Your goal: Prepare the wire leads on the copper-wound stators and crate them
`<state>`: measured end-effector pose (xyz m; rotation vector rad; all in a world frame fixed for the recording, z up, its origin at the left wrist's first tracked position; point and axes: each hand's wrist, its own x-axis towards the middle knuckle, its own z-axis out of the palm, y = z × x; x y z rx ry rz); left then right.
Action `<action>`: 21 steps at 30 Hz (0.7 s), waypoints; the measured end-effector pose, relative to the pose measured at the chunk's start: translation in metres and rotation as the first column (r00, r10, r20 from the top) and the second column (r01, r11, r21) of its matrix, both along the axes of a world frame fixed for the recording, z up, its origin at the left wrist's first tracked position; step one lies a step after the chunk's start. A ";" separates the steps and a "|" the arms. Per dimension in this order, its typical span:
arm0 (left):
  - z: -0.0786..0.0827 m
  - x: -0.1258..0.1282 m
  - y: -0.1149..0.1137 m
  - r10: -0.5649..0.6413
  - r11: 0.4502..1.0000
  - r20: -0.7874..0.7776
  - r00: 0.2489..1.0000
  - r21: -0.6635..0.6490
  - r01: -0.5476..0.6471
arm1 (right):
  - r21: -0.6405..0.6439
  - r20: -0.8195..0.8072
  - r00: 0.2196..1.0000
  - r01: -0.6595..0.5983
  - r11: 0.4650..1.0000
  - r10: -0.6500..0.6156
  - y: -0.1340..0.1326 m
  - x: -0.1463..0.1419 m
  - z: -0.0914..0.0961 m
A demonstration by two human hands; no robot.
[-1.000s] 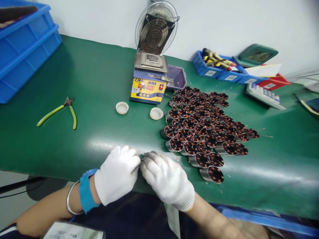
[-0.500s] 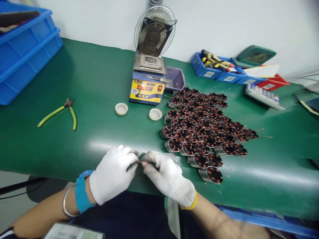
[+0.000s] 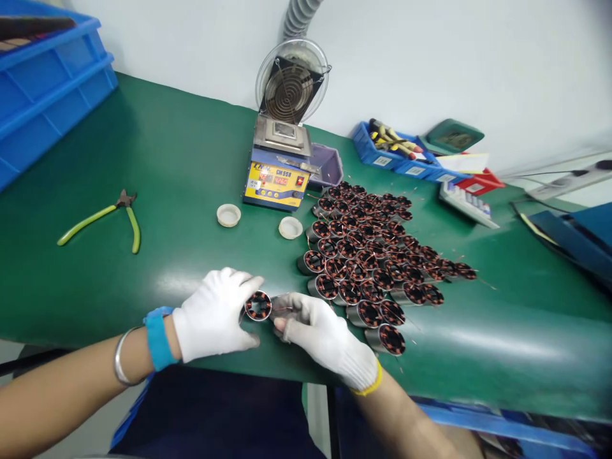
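Observation:
A small motor stator (image 3: 259, 306), a metal ring with copper windings and an open centre, faces up at the table's front. My left hand (image 3: 215, 315), in a white glove, is closed around its left side. My right hand (image 3: 318, 331), also gloved with a bare thumb tip, is at the ring's right side. Its thumb and fingers are curled at a thin copper wire (image 3: 283, 308) that sticks out from the stator. Several similar stators (image 3: 368, 255) stand in tight rows to the right of my hands, loose wire ends poking out.
Green-handled cutters (image 3: 125, 203) lie open at left. Two shallow white caps (image 3: 228, 215) (image 3: 291, 227) sit before a solder pot (image 3: 275, 182) with a lit display. Behind stand a purple bin (image 3: 327, 164) and blue bins (image 3: 373, 153) with tools. A blue crate (image 3: 52, 95) fills the left corner.
The stator was hidden between my hands and now shows its open face. My hands have moved slightly apart, and the camera view has shifted.

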<state>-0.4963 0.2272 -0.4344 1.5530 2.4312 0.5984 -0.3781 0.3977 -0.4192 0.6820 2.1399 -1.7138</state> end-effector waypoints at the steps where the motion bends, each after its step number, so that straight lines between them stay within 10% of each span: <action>1: -0.002 0.001 0.004 -0.015 1.000 -0.003 1.000 0.010 0.015 | -0.064 -0.029 0.999 0.021 0.998 -0.023 -0.001 0.000 -0.002; 7: -0.005 0.007 0.002 -0.032 0.995 0.043 0.999 0.094 0.028 | -0.045 -0.176 0.984 -0.033 0.998 0.024 -0.005 0.005 -0.008; 10: 0.003 0.004 -0.005 -0.047 0.976 0.428 0.902 0.211 -0.050 | -0.174 -0.288 0.956 -0.003 0.985 -0.048 -0.007 0.008 -0.003; 14: 0.016 -0.012 -0.009 -0.164 0.986 0.979 0.123 0.161 0.033 | -0.285 -0.416 0.903 -0.013 0.958 -0.111 -0.011 0.013 0.005; 16: 0.021 -0.019 -0.006 -0.023 0.982 0.993 -0.112 0.043 0.186 | -0.292 -0.430 0.896 -0.025 0.956 -0.108 -0.013 0.016 0.006; 18: 0.027 -0.020 -0.004 0.067 0.964 0.997 -0.042 -0.053 0.260 | -0.295 -0.413 0.905 -0.030 0.955 -0.099 -0.014 0.018 0.005; 21: 0.037 -0.012 -0.005 -0.009 0.987 0.950 0.311 -0.042 0.156 | -0.323 -0.350 0.929 0.000 0.946 -0.119 -0.014 0.021 0.001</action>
